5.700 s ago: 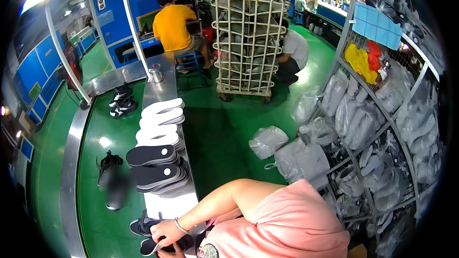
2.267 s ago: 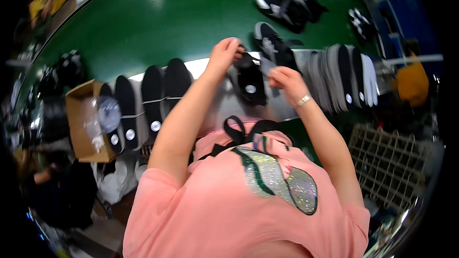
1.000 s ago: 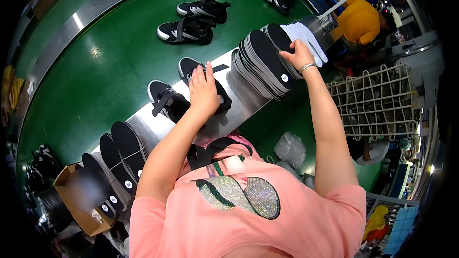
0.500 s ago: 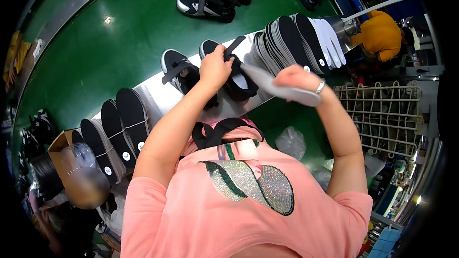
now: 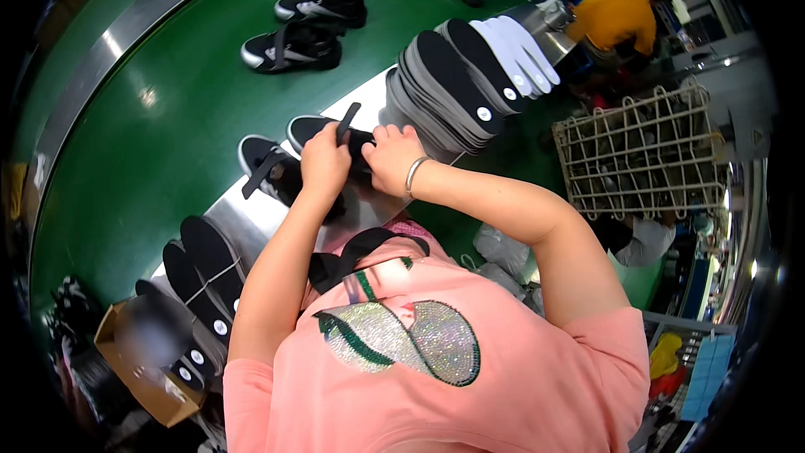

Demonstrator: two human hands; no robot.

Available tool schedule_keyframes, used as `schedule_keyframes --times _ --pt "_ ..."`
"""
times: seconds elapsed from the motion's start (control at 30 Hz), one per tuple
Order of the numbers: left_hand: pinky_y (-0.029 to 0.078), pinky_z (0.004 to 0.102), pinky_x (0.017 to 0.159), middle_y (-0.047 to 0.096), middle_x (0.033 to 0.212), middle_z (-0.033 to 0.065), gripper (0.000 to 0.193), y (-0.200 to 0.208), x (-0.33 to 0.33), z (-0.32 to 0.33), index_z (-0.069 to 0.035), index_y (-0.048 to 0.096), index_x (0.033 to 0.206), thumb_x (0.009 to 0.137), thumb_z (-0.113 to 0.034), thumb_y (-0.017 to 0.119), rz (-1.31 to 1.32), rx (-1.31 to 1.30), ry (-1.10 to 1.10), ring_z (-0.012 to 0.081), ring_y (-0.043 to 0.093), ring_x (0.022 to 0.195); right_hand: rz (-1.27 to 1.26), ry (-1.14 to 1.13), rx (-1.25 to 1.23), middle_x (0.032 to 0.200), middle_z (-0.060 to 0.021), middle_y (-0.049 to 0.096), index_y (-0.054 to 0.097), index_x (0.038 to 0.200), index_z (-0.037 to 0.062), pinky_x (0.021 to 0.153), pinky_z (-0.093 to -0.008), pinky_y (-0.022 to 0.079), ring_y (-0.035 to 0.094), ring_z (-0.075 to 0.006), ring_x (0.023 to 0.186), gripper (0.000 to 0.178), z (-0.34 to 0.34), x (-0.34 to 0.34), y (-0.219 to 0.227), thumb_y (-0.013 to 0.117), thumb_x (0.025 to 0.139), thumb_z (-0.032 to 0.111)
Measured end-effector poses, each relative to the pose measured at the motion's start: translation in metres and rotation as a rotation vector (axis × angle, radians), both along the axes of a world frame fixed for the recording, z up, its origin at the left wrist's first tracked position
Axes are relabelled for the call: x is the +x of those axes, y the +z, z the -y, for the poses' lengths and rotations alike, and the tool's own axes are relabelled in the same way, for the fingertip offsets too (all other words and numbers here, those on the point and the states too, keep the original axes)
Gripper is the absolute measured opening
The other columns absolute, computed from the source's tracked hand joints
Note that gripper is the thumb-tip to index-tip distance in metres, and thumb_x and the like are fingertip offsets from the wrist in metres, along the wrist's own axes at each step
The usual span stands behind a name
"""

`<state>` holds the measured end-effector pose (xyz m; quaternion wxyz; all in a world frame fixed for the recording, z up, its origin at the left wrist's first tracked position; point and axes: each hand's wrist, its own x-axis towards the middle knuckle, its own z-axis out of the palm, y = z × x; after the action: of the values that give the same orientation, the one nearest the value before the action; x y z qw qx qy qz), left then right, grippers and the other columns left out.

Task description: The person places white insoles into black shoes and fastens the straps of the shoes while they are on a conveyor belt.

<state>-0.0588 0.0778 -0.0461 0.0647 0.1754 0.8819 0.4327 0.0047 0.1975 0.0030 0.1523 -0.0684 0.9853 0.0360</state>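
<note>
A black sneaker (image 5: pixel 305 128) with a pale toe edge rests on the metal ledge in front of me. My left hand (image 5: pixel 325 164) is closed around its upper, beside the raised black strap (image 5: pixel 347 121). At the shoe's opening, my right hand (image 5: pixel 392 159) is bent down with fingers curled; whatever its fingertips hold is hidden. No grey insole shows in that hand. Just left of this shoe stands a second black sneaker (image 5: pixel 267 166), its strap sticking out sideways. Stacked black-topped grey insoles (image 5: pixel 444 75) fan out right of my hands, with white insoles (image 5: pixel 513 52) beyond.
Tied insole bundles (image 5: pixel 210 253) lie at left, near an open cardboard box (image 5: pixel 155 398). Finished-looking sneakers (image 5: pixel 293 48) sit on the green table (image 5: pixel 168 134). A wire basket (image 5: pixel 637 159) stands right, with plastic bags (image 5: pixel 501 247) below and a person in orange (image 5: pixel 616 15) behind.
My right hand has moved left to the shoe's opening, and the grey insole it held is out of sight. My left hand stays on the shoe. The whole view has shifted.
</note>
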Motion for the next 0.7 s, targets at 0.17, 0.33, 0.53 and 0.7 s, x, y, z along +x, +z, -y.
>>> schedule_keyframes --times 0.17,0.33,0.53,0.7 --pt "0.043 0.0471 0.068 0.06 0.076 0.0214 0.015 0.002 0.0 -0.001 -0.003 0.057 0.089 0.079 -0.015 0.055 0.068 -0.022 0.017 0.04 0.057 0.076 0.214 -0.031 0.06 0.09 -0.0114 0.06 0.061 0.091 0.0082 0.077 -0.0381 0.041 0.058 -0.0265 0.084 0.029 -0.012 0.013 0.033 0.061 0.068 0.027" --pt "0.043 0.0457 0.068 0.06 0.076 0.022 0.018 -0.007 -0.005 0.002 -0.001 0.058 0.085 0.078 -0.018 0.056 0.106 0.081 0.056 0.0404 0.056 0.077 0.098 0.166 0.013 0.08 -0.0112 0.059 0.063 0.079 0.007 0.066 -0.0356 0.048 0.058 -0.0261 0.079 0.014 -0.003 0.002 0.006 0.056 0.069 0.014" --pt "0.043 0.0314 0.069 0.062 0.079 0.0137 0.02 -0.021 -0.014 0.006 0.003 0.057 0.09 0.082 -0.014 0.055 0.335 0.243 0.096 0.0212 0.057 0.074 0.094 0.154 -0.096 0.079 -0.0127 0.058 0.062 0.077 0.0059 0.066 -0.0372 0.049 0.06 -0.0289 0.074 0.012 0.012 -0.02 -0.041 0.054 0.069 0.01" --pt "0.043 0.0303 0.071 0.062 0.082 0.0134 0.022 -0.023 -0.016 0.006 0.004 0.057 0.095 0.082 -0.014 0.055 0.354 0.214 0.081 0.0203 0.057 0.076 0.478 0.035 0.003 0.102 -0.0214 0.058 0.065 0.091 0.0013 0.078 -0.0354 0.048 0.059 -0.0315 0.091 0.024 0.012 -0.042 -0.048 0.057 0.07 0.011"
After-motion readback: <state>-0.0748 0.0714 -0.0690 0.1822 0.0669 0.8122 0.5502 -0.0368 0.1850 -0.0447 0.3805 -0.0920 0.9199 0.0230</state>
